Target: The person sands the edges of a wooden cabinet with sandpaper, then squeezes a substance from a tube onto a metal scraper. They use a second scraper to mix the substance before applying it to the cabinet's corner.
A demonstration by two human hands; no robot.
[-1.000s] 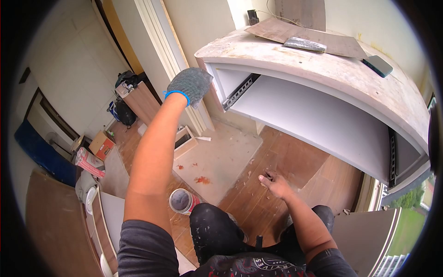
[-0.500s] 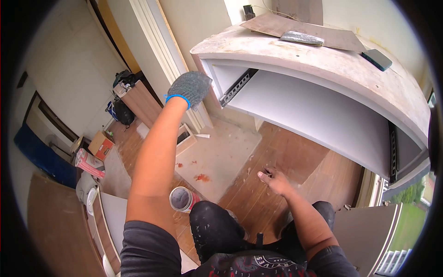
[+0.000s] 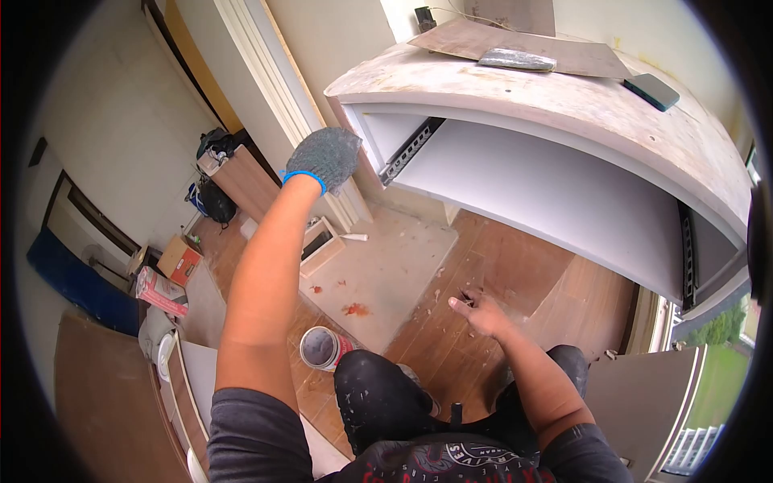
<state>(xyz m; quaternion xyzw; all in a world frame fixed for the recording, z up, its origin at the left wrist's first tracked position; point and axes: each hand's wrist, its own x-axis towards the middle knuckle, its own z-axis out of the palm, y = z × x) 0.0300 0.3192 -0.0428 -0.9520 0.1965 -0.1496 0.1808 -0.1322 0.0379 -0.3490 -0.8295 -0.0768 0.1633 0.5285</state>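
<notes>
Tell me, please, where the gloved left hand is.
Head view, upper centre-left: the gloved left hand is raised by the cabinet, near its left drawer slide.

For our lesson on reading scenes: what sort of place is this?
Most likely a room under renovation: an unfinished cabinet with bare drawer rails, a stained tub on the debris-strewn wood floor, and loose boards at the left.

The wood floor (image 3: pixel 515 274) carries a dusty sheet (image 3: pixel 386 266), a paint tin (image 3: pixel 322 348), scraps (image 3: pixel 439 295).
</notes>
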